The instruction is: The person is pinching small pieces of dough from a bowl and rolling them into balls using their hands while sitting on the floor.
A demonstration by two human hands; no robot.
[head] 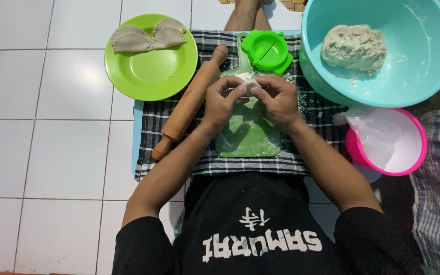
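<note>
My left hand (221,102) and my right hand (280,100) meet above a green cutting board (249,137), both pinching one small lump of pale dough (250,84) between their fingertips. The board lies on a black-and-white checked cloth (154,119). A wooden rolling pin (189,102) rests slantwise just left of my left hand. A green hinged dumpling press (266,49) sits at the far end of the board.
A green plate (151,71) at the far left carries two folded half-moon pastries (148,36). A large turquoise bowl (418,76) at the far right holds a dough mass (354,47). A pink bowl (413,153) with clear plastic sits below it. White tile floor surrounds everything.
</note>
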